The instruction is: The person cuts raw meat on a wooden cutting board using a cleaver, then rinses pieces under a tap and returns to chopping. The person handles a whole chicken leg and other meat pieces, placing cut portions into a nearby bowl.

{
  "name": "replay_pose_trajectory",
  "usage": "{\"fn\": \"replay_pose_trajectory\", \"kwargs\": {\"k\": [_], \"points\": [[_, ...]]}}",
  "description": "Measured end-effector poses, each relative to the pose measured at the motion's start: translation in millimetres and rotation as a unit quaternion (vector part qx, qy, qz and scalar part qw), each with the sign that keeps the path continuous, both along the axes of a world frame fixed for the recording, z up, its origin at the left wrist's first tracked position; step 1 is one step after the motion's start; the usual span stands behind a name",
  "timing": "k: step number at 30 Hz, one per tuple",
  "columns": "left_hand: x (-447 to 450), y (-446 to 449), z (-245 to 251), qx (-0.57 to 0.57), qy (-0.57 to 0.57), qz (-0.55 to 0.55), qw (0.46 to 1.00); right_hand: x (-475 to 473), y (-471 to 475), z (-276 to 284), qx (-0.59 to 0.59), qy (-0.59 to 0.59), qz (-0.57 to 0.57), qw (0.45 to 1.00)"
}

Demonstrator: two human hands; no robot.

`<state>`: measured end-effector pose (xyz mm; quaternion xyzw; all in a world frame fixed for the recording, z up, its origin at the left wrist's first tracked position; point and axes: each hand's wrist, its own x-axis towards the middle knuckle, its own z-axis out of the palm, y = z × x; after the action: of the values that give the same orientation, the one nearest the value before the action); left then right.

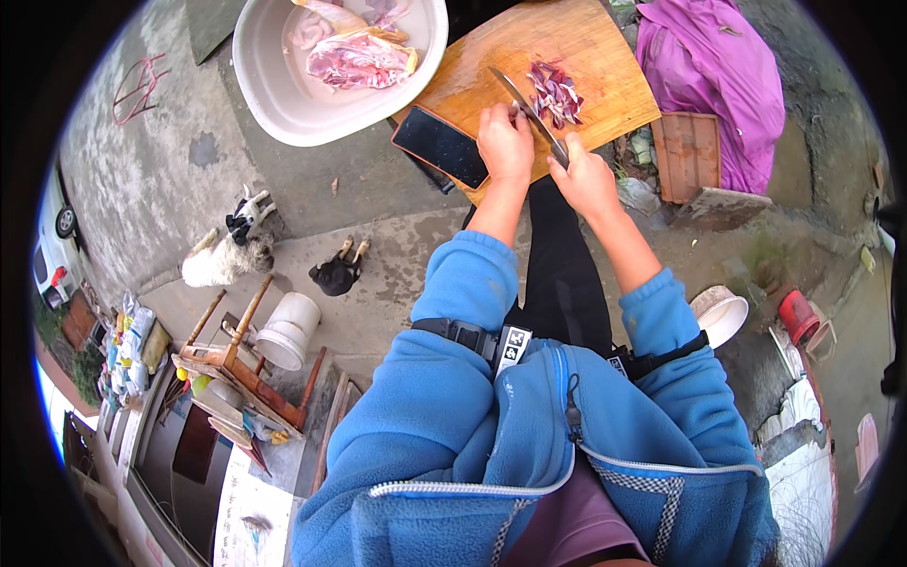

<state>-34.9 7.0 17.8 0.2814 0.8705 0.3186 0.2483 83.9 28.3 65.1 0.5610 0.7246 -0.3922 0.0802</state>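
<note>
A wooden cutting board [602, 64] lies before me at the top of the view. My right hand [587, 177] grips the handle of a kitchen knife [531, 113], its blade slanting up and left over the board. My left hand [505, 142] is beside the blade, fingers curled, with a small pale piece at the fingertips; most of it is hidden. Just right of the blade lies a pile of cut dark red meat [556, 92]. A smartphone [441, 147] in an orange case rests on the board's left corner, close to my left wrist.
A pale plastic basin [262, 106] holding raw poultry adjoins the board's left side. Purple plastic sheeting [737, 78] and a reddish brown crate [686, 157] are at its right. Dogs [223, 262], a white bucket [289, 332] and an overturned wooden chair [244, 361] stand or lie at left.
</note>
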Motion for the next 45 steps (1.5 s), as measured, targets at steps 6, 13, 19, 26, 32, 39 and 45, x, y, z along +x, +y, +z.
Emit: {"fn": "replay_pose_trajectory", "kwargs": {"k": [6,13,19,26,32,39,45], "points": [[-3,-1,-7,0.015,0.011,-0.024,1.000,-20,9,-7,-0.002,-0.012,0.003,1.000],[-6,-1,-6,-0.007,-0.004,-0.008,1.000,-12,16,-14,0.002,0.024,-0.012,1.000],[-3,1,-4,-0.034,-0.037,0.033,0.998,3,5,3,-0.004,0.024,-0.028,0.999],[-5,3,0,-0.062,-0.041,0.026,0.997,15,-6,14,-0.049,0.028,-0.010,0.998],[-12,2,-5,-0.046,-0.107,0.028,0.993,-15,5,-9,-0.040,-0.007,0.001,0.999],[-9,0,-7,-0.050,-0.077,0.025,0.995,-12,13,-13,-0.025,0.041,-0.036,0.998],[-6,-4,-10,-0.041,-0.116,0.050,0.991,8,8,8,-0.053,0.032,-0.024,0.998]]}}
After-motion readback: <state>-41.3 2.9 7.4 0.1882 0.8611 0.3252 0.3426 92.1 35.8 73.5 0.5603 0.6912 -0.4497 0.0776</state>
